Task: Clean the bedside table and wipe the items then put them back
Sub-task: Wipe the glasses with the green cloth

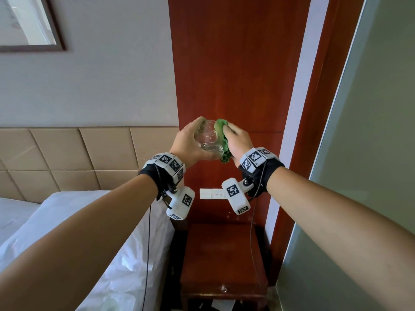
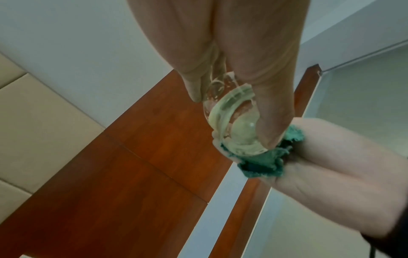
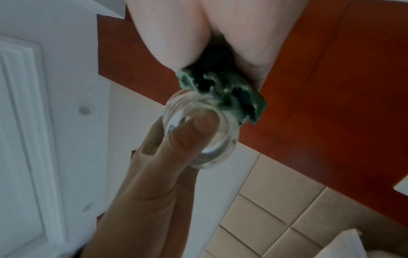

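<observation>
A clear drinking glass (image 1: 207, 140) is held up in front of the red wood wall panel, well above the bedside table (image 1: 224, 254). My left hand (image 1: 190, 142) grips it, fingers and thumb curled round its side. My right hand (image 1: 235, 140) holds a bunched green cloth (image 1: 222, 140) and presses it against the glass's right side. In the left wrist view the glass (image 2: 232, 125) sits between thumb and fingers with the cloth (image 2: 260, 162) just beyond it. The right wrist view shows the glass base (image 3: 203, 137) and the cloth (image 3: 225, 94) against its rim.
The red-brown bedside table has a drawer with a small knob (image 1: 224, 289). A bed with white sheets (image 1: 67, 232) lies left of it, a frosted glass partition (image 1: 359, 198) to the right. A white switch panel (image 1: 211, 194) sits on the wood wall. Another glass (image 1: 109, 304) lies on the bed.
</observation>
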Motion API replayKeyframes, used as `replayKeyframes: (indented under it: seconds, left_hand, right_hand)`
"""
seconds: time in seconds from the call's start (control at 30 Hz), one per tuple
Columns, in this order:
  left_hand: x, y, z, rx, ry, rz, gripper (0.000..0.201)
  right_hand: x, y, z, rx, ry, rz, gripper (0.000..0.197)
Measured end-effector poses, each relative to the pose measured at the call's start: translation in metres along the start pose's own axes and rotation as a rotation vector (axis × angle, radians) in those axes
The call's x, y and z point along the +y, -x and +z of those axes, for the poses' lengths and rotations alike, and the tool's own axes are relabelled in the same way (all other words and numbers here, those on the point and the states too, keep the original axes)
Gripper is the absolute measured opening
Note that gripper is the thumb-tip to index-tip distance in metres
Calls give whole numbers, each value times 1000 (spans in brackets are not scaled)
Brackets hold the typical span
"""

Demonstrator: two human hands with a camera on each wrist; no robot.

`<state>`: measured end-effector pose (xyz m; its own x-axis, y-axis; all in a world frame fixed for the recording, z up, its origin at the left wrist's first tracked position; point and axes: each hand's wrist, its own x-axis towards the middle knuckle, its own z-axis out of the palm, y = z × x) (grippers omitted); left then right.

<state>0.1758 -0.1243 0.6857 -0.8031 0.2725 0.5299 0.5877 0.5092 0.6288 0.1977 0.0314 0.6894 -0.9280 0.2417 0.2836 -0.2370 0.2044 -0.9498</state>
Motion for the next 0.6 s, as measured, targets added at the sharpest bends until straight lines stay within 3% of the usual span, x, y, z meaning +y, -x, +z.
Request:
replayKeyframes:
  seconds: [0.23, 0.33, 0.4, 0.6]
  left_hand:
    - [3, 1, -5, 54, -76, 13, 108]
    - [4, 3, -8, 98, -76, 10, 90]
    - [5, 4, -10, 111, -76, 15, 84]
    - [13, 3, -8, 58, -121, 100, 91]
  right_hand:
    - [-3, 9, -4, -55, 271, -285, 37]
    - [2, 16, -3, -115, 315, -349, 39]
    - [4, 17, -3, -137, 316, -348, 40]
    - [-7, 10, -5, -31, 259, -226, 39]
